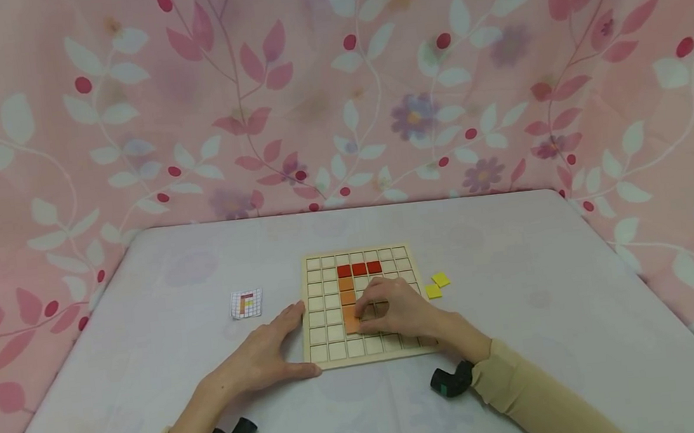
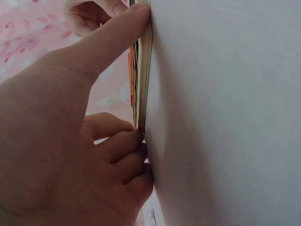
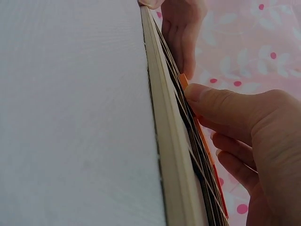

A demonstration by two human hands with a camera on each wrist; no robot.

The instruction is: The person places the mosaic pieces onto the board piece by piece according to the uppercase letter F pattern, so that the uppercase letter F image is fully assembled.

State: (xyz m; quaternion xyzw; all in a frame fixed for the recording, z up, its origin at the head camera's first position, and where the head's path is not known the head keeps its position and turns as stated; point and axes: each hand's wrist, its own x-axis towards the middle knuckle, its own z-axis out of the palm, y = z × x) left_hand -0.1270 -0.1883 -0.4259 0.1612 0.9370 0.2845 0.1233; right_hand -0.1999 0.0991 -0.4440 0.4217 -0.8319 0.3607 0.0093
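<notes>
A pale wooden grid board (image 1: 330,356) lies flat on the table. Three red tiles (image 1: 359,269) form a row near its far side, and a column of orange tiles (image 1: 346,284) runs toward me from the leftmost red one. My right hand (image 1: 397,308) is over the board, thumb and index finger pinching an orange tile (image 1: 351,325) at the column's near end. In the right wrist view, the thumb is against this orange tile (image 3: 183,81). My left hand (image 1: 260,356) rests at the board's left side, fingertips along the edge and thumb at the near left corner.
Two yellow tiles (image 1: 437,286) lie on the table just right of the board. To its left is a small paper card (image 1: 246,303) with a coloured grid pattern. A white cloth (image 1: 502,242) covers the table; a pink floral curtain (image 1: 334,91) hangs behind.
</notes>
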